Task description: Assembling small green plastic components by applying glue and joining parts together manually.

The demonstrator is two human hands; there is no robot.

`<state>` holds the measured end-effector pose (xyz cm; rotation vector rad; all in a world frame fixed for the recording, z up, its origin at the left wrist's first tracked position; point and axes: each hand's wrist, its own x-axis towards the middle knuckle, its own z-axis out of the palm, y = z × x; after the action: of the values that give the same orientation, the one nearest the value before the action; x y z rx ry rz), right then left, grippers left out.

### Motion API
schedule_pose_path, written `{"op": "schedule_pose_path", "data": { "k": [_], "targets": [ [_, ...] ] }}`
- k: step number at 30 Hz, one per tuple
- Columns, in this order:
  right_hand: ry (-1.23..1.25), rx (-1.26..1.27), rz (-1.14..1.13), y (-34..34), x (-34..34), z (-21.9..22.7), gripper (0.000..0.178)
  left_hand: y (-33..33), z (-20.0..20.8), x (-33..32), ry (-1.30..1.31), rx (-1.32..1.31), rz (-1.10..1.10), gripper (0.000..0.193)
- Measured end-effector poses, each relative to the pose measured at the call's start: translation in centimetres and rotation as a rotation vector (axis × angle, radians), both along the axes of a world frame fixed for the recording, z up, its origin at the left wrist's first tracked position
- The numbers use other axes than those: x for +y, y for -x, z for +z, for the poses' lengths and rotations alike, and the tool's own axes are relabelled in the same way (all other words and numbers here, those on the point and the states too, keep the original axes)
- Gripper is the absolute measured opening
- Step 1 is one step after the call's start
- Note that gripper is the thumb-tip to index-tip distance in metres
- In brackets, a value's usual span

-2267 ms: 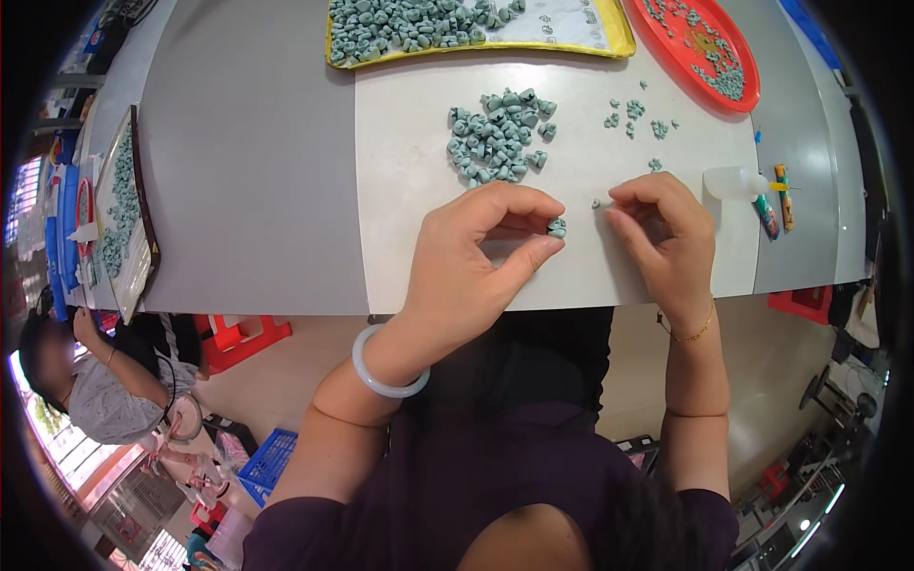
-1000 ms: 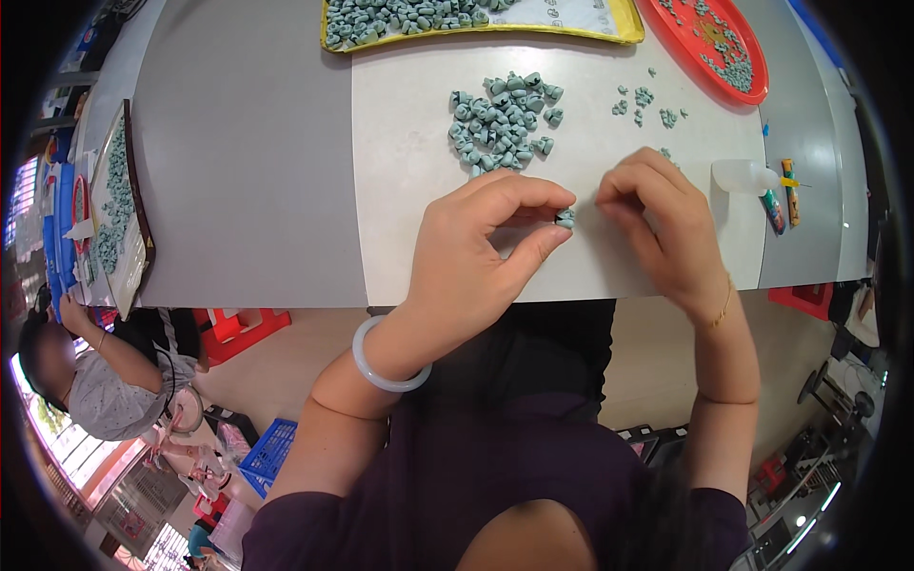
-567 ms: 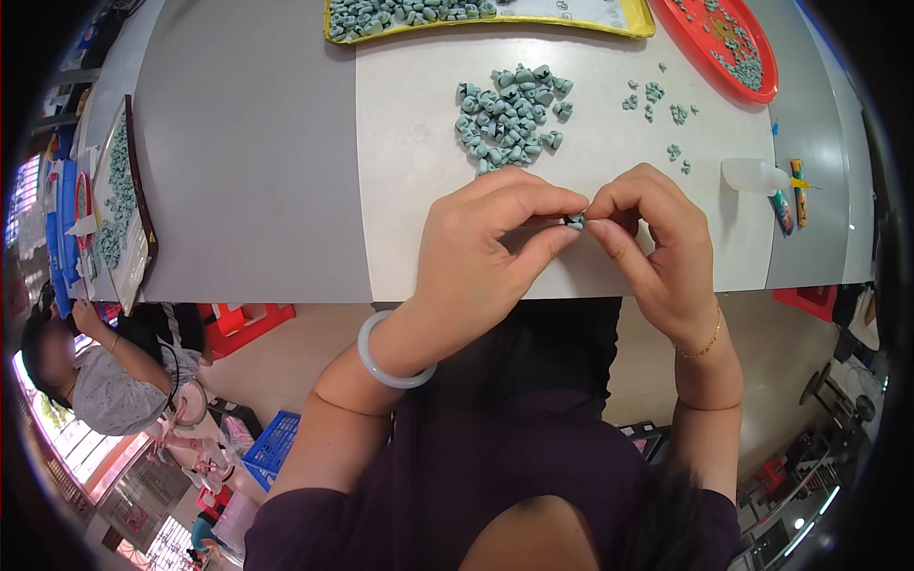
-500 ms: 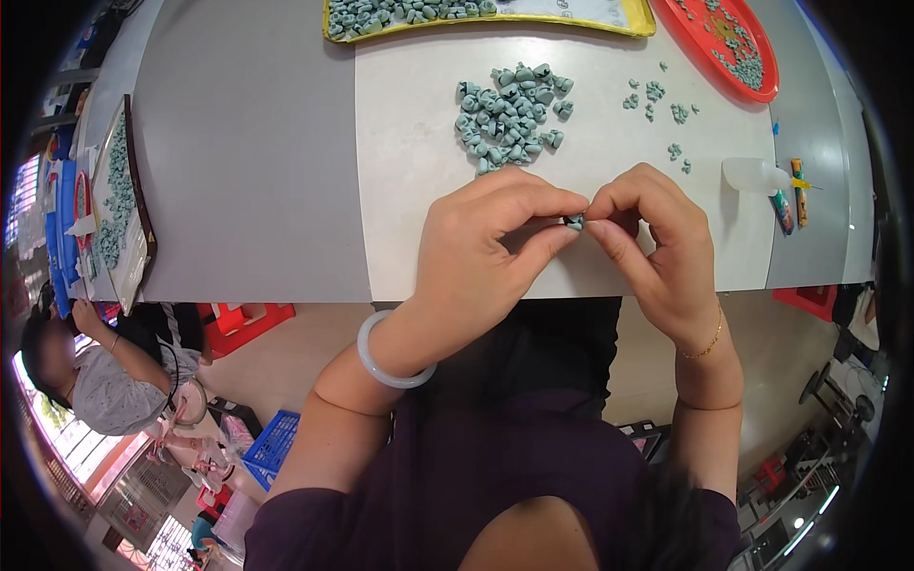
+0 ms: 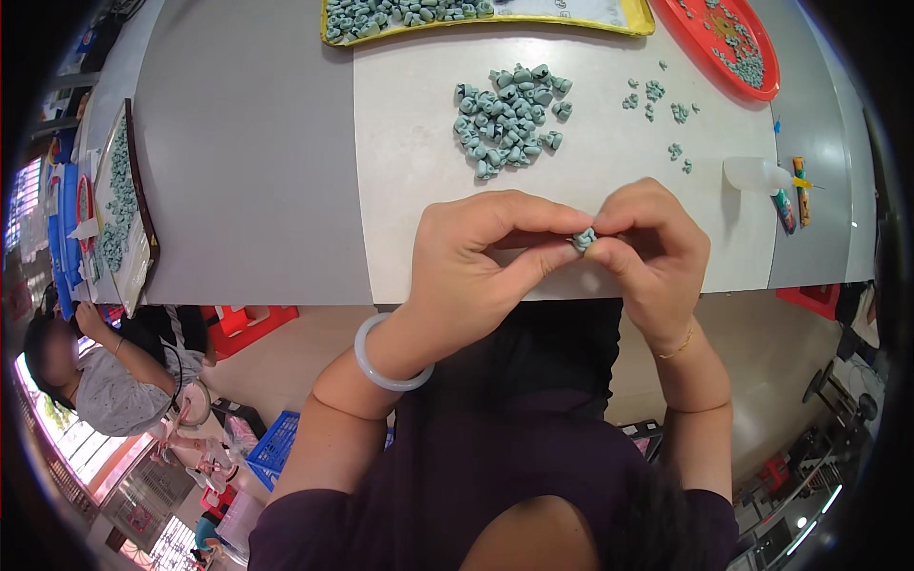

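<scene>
The left hand (image 5: 471, 257) and the right hand (image 5: 662, 252) met above the near part of the grey-and-white tabletop (image 5: 409, 209), both pinching one small grey-green moulded piece (image 5: 584, 240) between thumb and fingers. A loose pile of similar grey-green pieces (image 5: 509, 119) lay beyond the left hand; a translucent white plastic bottle with a yellow tip (image 5: 752, 175) lay right of the right hand.
</scene>
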<state>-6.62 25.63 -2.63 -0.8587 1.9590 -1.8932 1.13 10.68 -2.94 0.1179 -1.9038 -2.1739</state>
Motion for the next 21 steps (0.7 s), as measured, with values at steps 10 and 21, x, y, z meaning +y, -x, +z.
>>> {"op": "schedule_pose_path", "data": {
  "k": [10, 21],
  "targets": [
    [-0.039, 0.27, -0.079, -0.48, 0.22, -0.36, 0.017, -0.12, 0.08, 0.0, -0.165, -0.094, -0.047, 0.014],
    [-0.03, 0.296, -0.064, -0.48, 0.31, -0.45, 0.018, -0.02, 0.4, -0.04, -0.072, -0.124, -0.038, 0.012]
  ]
}}
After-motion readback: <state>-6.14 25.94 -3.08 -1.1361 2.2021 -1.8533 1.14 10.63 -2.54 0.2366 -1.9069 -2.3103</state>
